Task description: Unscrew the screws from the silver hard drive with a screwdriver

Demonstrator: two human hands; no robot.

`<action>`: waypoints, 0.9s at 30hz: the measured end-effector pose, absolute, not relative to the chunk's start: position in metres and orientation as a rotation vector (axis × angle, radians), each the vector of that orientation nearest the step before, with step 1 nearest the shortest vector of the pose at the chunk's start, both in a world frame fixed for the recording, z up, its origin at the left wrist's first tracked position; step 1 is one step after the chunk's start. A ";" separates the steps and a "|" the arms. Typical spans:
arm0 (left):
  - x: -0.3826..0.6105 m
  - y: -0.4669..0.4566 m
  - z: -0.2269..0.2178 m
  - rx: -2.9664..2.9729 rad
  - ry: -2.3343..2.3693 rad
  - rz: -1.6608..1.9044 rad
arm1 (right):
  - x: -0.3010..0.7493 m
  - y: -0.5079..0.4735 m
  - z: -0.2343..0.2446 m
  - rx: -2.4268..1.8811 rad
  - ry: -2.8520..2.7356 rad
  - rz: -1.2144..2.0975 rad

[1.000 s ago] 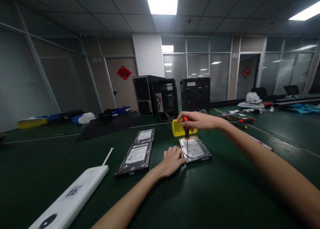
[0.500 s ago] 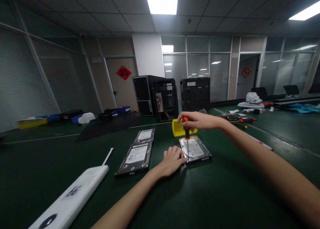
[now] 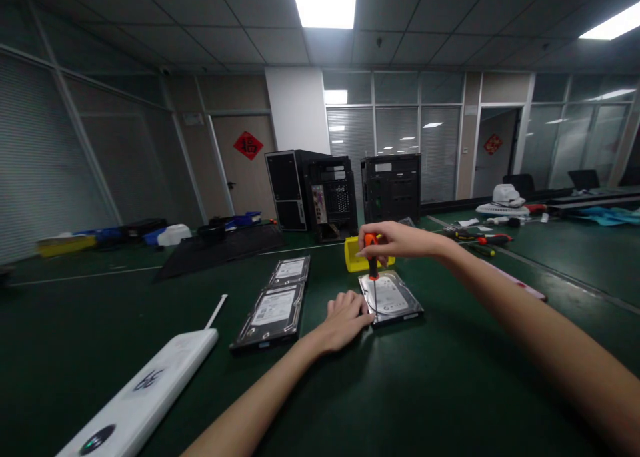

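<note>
A silver hard drive lies flat on the green table, label side up. My right hand is closed around the orange and black handle of a screwdriver, which stands nearly upright. The screwdriver's tip meets the drive near its front left corner. Against the drive's left edge rests my left hand, fingers curled and thumb at that same corner, gripping it. Just behind the drive is a yellow plastic tray, partly covered by my right hand.
Left of my hands lie two more hard drives, a near one and a far one. A white device is at front left. Computer cases stand behind. Hand tools lie at right, near a white tool.
My right hand's fingers have shifted slightly around the screwdriver handle, and the handle leans a little more to the left. My left hand and the drive have stayed in place.
</note>
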State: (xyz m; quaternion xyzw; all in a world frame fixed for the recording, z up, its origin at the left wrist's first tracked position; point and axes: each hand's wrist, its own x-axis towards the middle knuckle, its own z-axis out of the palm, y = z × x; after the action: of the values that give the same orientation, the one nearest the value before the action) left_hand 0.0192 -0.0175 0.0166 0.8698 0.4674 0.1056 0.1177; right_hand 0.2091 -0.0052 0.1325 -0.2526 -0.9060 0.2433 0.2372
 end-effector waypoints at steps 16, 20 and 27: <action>0.019 -0.019 0.017 2.695 1.359 0.368 | 0.197 -0.009 0.127 -0.696 -2.420 0.519; 0.018 -0.019 0.015 2.695 1.356 0.388 | 0.195 -0.015 0.130 -0.656 -2.438 0.443; 0.018 -0.021 0.026 2.685 1.286 0.522 | 0.204 0.002 0.126 -0.701 -2.382 0.782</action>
State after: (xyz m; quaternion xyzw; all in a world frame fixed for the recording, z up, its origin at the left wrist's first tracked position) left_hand 0.0180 -0.0210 0.0260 0.8868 0.4247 0.1725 0.0593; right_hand 0.2039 0.0025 0.1260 -0.2595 -0.8820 0.2896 0.2662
